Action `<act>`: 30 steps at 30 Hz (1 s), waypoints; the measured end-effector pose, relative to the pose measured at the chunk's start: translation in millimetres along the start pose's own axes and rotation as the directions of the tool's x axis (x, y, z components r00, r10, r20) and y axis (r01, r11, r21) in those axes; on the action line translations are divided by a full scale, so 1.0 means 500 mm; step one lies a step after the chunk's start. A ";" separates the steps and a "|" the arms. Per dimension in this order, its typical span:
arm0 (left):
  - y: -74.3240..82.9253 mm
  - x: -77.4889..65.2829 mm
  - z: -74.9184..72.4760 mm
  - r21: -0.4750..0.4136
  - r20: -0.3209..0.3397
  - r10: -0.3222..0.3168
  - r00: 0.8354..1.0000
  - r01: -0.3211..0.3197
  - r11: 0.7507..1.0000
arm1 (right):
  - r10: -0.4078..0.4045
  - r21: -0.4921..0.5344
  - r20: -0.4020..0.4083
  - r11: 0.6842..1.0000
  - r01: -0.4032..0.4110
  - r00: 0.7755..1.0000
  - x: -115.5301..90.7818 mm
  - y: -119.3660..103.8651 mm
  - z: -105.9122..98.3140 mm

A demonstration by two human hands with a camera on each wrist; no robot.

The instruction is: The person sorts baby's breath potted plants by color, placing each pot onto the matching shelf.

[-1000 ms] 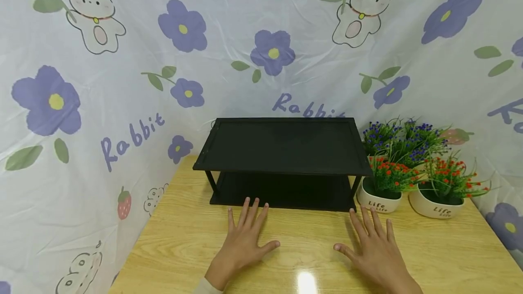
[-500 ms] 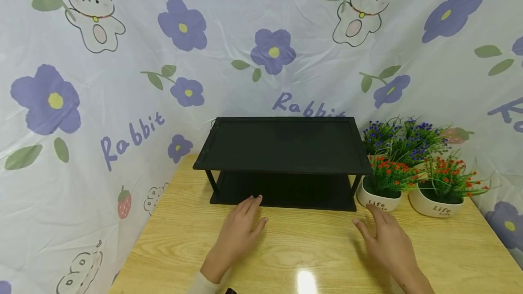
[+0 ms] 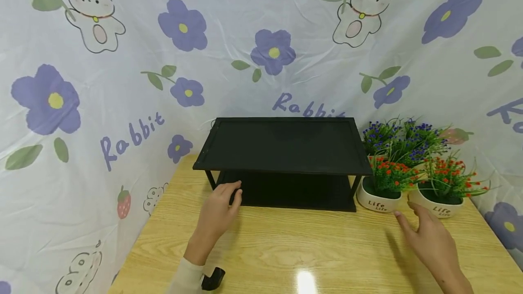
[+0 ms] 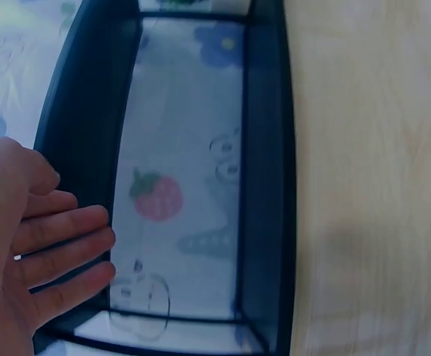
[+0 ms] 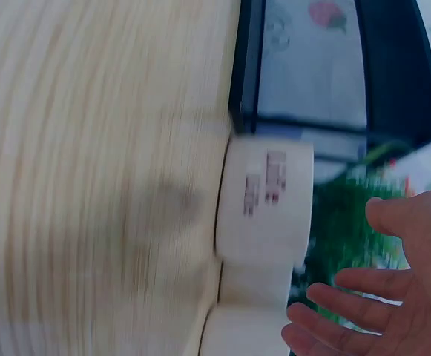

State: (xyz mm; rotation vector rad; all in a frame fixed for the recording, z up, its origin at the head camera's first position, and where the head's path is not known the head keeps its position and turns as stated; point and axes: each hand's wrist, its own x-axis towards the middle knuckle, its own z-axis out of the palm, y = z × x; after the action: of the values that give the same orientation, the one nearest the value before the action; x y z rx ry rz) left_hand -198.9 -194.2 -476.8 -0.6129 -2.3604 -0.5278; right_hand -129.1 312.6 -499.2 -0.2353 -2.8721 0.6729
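Observation:
A black two-tier shelf [image 3: 282, 144] stands at the back of the wooden table. My left hand [image 3: 216, 210] hovers before its left front corner, fingers loosely bent. In the left wrist view, the left hand [image 4: 44, 245] overlaps the shelf frame with spread fingers and holds nothing; contact cannot be told. Right of the shelf, two white oval pots with "Life" lettering hold red-flowered plants: a left pot [image 3: 378, 202] and a right pot [image 3: 441, 208]. In front of the right pot is my right hand [image 3: 433, 244], holding nothing. The right wrist view shows the right hand [image 5: 393, 289] with fingers apart.
Blue-flowered plants [image 3: 421, 139] stand behind the red ones, their pots mostly hidden. A white cloth [image 3: 229, 8] printed with rabbits and flowers hangs round the table. A small black device [image 3: 214, 279] is at my left wrist. Bare wood table [image 3: 306, 239] lies before the shelf.
Both hands lay spread flat near the shelf's front edge, then lifted. The left has moved left and forward to the shelf's corner; the right has moved right, toward the right pot. Shelf and plants stay put.

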 end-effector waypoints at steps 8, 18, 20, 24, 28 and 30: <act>-0.065 -0.001 -0.023 -0.039 -0.101 -0.112 0.989 0.109 0.993 | 0.135 -0.015 0.039 0.991 -0.135 0.990 0.013 0.090 -0.055; -0.113 -0.010 -0.017 -0.154 -0.148 -0.296 0.943 0.274 0.949 | 0.374 -0.005 -0.013 0.927 -0.374 0.927 0.011 0.165 -0.088; -0.122 -0.010 -0.015 -0.164 -0.165 -0.316 0.934 0.290 0.943 | 0.405 0.050 -0.040 0.914 -0.403 0.914 0.015 0.182 -0.086; -0.138 -0.009 -0.012 -0.200 -0.167 -0.380 0.910 0.346 0.917 | 0.400 0.210 -0.068 0.901 -0.379 0.914 0.023 0.217 -0.085; -0.151 -0.006 -0.006 -0.254 -0.134 -0.467 0.874 0.426 0.869 | 0.338 0.324 -0.021 0.893 -0.313 0.941 0.032 0.253 -0.092; -0.158 -0.003 -0.001 -0.293 -0.102 -0.505 0.857 0.459 0.839 | 0.311 0.359 -0.009 0.888 -0.287 0.950 0.039 0.266 -0.094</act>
State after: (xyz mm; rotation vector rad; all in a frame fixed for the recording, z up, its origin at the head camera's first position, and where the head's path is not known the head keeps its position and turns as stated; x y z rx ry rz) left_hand -240.7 -258.8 -494.2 -0.0525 -2.2853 -1.0843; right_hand -123.1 454.0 -515.0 -0.6407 -2.6097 1.1964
